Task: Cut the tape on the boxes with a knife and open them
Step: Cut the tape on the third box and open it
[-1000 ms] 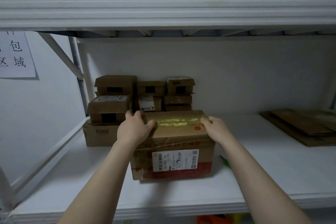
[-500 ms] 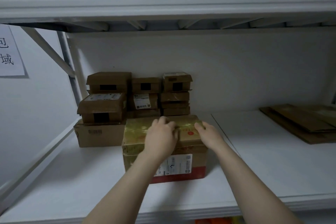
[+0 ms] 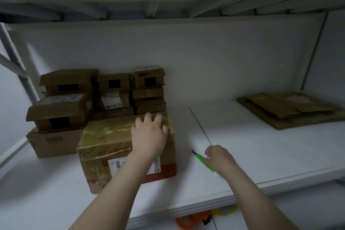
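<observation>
A brown cardboard box (image 3: pixel 112 136), wrapped in glossy yellowish tape and bearing a white barcode label, stands on the white shelf (image 3: pixel 270 155). My left hand (image 3: pixel 149 134) rests flat on the far right part of its top, fingers spread toward the back edge. A green utility knife (image 3: pixel 200 158) lies on the shelf just right of the box, dark tip pointing away from me. My right hand (image 3: pixel 219 158) is on the knife's handle with the fingers curled over it; the rear of the handle is hidden under the hand.
Stacks of small cardboard boxes (image 3: pixel 113 91) stand behind and left of the box, against the back wall. Flattened cardboard sheets (image 3: pixel 291 110) lie at the far right. The upper shelf hangs low overhead. Orange and yellow objects (image 3: pixel 192 220) show below the shelf's front edge.
The box slid left across the shelf. My right hand left the box and dropped onto the green knife beside it. My left hand moved to the box's right top.
</observation>
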